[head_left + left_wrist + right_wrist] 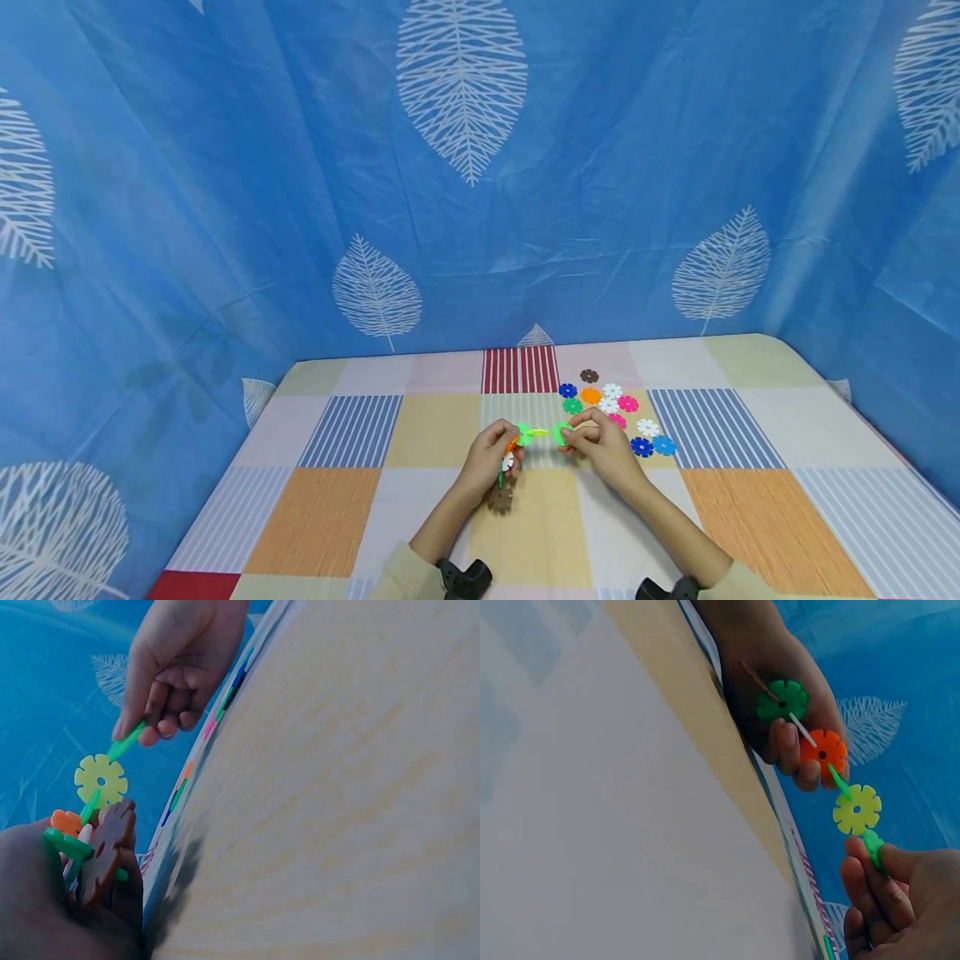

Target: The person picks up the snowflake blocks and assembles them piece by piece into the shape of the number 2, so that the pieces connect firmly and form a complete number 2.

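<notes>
My left hand grips a chain of notched plastic interlocking discs. In the right wrist view, a dark green disc, a white disc seen edge-on, an orange disc and a light green disc run in line to a yellow disc. A brown disc ends the chain by my left palm. Between thumb and fingers, my right hand pinches another light green disc. Its edge meets the yellow disc's outer rim in the wrist views.
Loose discs in several colours lie beyond and beside my right hand, among them an orange disc, a brown disc and a dark blue disc. A patchwork cloth covers the table, with a blue leaf-patterned curtain behind.
</notes>
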Motion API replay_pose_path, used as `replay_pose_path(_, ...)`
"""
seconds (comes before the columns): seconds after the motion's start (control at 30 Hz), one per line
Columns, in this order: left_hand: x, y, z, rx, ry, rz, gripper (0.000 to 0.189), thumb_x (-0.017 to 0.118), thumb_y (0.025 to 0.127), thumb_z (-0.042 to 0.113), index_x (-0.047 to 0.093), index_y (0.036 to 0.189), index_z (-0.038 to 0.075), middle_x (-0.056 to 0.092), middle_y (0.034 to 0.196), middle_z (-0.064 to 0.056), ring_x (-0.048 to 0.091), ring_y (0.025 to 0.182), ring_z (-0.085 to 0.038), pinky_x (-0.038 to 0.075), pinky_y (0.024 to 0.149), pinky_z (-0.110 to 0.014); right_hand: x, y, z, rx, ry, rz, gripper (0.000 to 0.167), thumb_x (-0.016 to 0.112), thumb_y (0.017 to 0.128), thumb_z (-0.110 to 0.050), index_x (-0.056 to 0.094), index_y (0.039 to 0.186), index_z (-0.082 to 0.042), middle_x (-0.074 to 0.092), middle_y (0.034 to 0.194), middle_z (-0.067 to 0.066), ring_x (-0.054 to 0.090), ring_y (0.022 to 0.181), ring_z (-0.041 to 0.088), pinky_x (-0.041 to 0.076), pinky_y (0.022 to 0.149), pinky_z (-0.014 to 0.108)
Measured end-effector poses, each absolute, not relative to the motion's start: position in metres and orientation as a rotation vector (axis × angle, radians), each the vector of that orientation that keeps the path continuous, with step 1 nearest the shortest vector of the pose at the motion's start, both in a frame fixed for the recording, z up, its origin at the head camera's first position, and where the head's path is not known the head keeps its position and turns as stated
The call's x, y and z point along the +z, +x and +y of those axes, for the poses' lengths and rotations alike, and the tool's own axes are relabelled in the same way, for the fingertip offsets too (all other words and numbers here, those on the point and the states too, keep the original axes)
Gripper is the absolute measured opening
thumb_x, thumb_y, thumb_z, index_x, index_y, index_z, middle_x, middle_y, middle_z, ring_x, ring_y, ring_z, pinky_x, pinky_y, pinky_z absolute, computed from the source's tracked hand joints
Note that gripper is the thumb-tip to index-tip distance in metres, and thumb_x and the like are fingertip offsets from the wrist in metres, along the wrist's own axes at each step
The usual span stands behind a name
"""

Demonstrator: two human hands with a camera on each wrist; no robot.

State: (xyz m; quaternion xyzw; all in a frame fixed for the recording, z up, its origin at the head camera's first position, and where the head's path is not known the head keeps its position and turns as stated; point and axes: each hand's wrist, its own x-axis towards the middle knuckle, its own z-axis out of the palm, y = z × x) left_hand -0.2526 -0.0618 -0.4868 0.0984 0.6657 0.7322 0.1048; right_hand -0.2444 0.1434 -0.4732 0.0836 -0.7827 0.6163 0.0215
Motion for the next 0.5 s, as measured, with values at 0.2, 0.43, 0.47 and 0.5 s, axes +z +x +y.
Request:
replay_pose_path(0.2, -0.486, -0.251, -0.061, 2.149, 0.311, 1.948, 0.023, 0.046, 0.097, 0.012, 0.049, 0.093, -0.010, 0.053, 0.064, -0.005, 0.046, 0.043, -0.009, 0.041, 0.040, -0.018, -0.475, -0.242, 0.135, 1.916, 0.227, -2.389, 0.021, 0.063, 0.088, -0.011, 0.051, 0.099, 0.002, 0.068, 0.074, 0.012, 0.065, 0.069, 0.023, 0.047, 0.072, 0.024)
replay_pose_path(0.43, -0.466, -0.240, -0.061, 2.144, 0.381, 1.986, 0.023, 0.041, 0.098, 0.006, 0.046, 0.093, -0.016, 0.052, 0.065, -0.007, 0.045, 0.046, -0.011, 0.042, 0.043, -0.020, -0.481, -0.240, 0.127, 2.005, 0.191, -2.281, 0.023, 0.064, 0.087, -0.011, 0.050, 0.096, 0.003, 0.068, 0.075, 0.013, 0.067, 0.071, 0.022, 0.044, 0.085, 0.021)
replay_pose_path(0.47, -0.463, -0.238, -0.061, 2.150, 0.397, 1.995, 0.023, 0.041, 0.098, 0.006, 0.046, 0.093, -0.016, 0.052, 0.066, -0.008, 0.045, 0.046, -0.011, 0.042, 0.043, -0.019, -0.482, -0.240, 0.126, 2.008, 0.196, -2.269, 0.022, 0.064, 0.087, -0.011, 0.050, 0.096, 0.003, 0.068, 0.074, 0.014, 0.067, 0.071, 0.022, 0.044, 0.084, 0.021)
replay_pose_path(0.5, -0.460, -0.237, -0.061, 2.148, 0.405, 2.006, 0.023, 0.041, 0.098, 0.006, 0.046, 0.093, -0.016, 0.052, 0.066, -0.008, 0.045, 0.046, -0.011, 0.042, 0.043, -0.019, -0.482, -0.240, 0.124, 2.007, 0.201, -2.261, 0.022, 0.064, 0.087, -0.010, 0.050, 0.096, 0.004, 0.068, 0.074, 0.014, 0.067, 0.070, 0.022, 0.045, 0.083, 0.020)
